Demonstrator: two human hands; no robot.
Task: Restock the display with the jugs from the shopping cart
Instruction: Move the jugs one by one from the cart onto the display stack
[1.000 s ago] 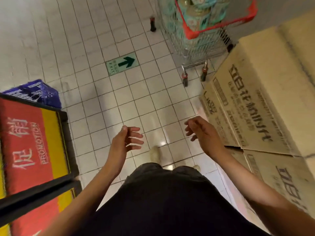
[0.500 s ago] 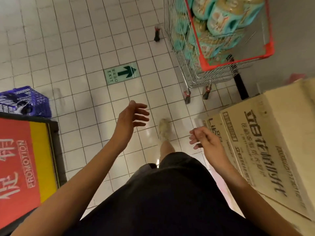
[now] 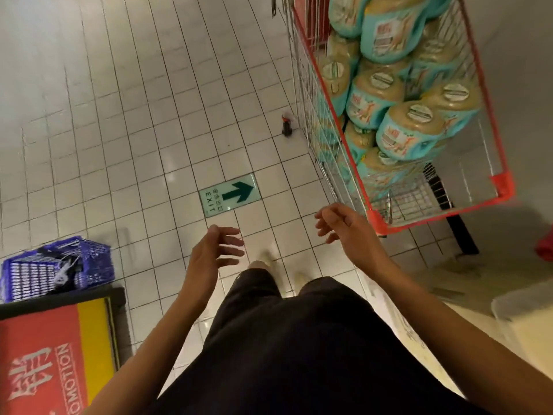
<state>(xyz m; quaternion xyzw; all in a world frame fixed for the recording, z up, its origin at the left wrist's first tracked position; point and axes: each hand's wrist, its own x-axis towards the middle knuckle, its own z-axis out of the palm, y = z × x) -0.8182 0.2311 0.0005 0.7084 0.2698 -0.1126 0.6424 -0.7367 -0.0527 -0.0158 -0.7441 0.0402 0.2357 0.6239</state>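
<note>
A wire shopping cart (image 3: 443,214) with a red rim stands at the upper right, piled with several yellowish jugs in teal labels (image 3: 407,130). My right hand (image 3: 344,226) hangs empty just left of the cart's near corner, fingers loosely curled. My left hand (image 3: 214,250) is out in front over the tiled floor, fingers spread and holding nothing. Neither hand touches the cart or a jug. The display is hidden from view.
A blue plastic crate (image 3: 57,268) sits at the left beside a red and yellow promotion stand (image 3: 51,354). A green exit arrow sign (image 3: 229,194) is set in the white floor tiles. A pale carton edge (image 3: 523,304) shows at the right.
I have walked toward the cart, which now looms larger at the upper right. The cardboard boxes have slid out of view on the right. Both hands stay empty and have moved closer to the cart.
</note>
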